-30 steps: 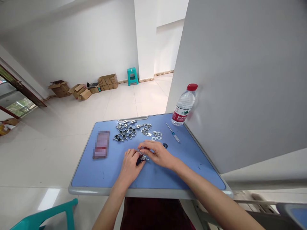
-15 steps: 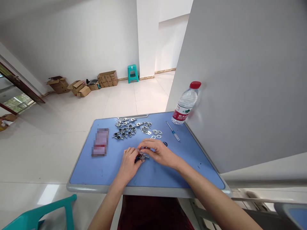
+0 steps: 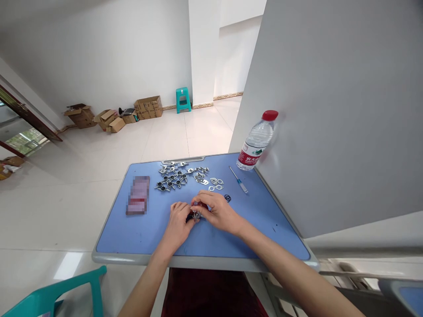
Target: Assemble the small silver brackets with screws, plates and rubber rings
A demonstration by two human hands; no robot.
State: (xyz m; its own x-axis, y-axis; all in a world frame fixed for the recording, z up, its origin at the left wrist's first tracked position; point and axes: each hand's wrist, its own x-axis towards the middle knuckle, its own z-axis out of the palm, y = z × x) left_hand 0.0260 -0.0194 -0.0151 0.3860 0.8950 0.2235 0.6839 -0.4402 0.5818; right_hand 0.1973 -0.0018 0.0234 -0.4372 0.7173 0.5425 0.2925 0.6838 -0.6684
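Observation:
My left hand (image 3: 179, 223) is closed around a small silvery metal fitting (image 3: 196, 215) just above the blue tabletop (image 3: 145, 240); fingers hide most of it. From the right, my right hand (image 3: 218, 213) pinches at the top of the same fitting, thumb and fingertips together. Whether those fingertips hold a separate small piece cannot be made out. Beyond my hands lies a cluster of metal fittings with round dark openings (image 3: 171, 179). To its right are flat two-hole metal plates (image 3: 216, 181) and black rubber rings (image 3: 228, 198).
A screwdriver (image 3: 238, 179) with a clear and blue handle lies at the right. Near a grey panel (image 3: 330, 110) stands a water bottle (image 3: 256, 143) with a red cap. A blurred purple item (image 3: 139, 193) rests at the left. Teal stools (image 3: 183, 99) and cardboard boxes (image 3: 148, 108) are on the floor.
My right hand's fingers have curled and turned slightly over the fitting. The left hand keeps its place. Things on the table have not moved.

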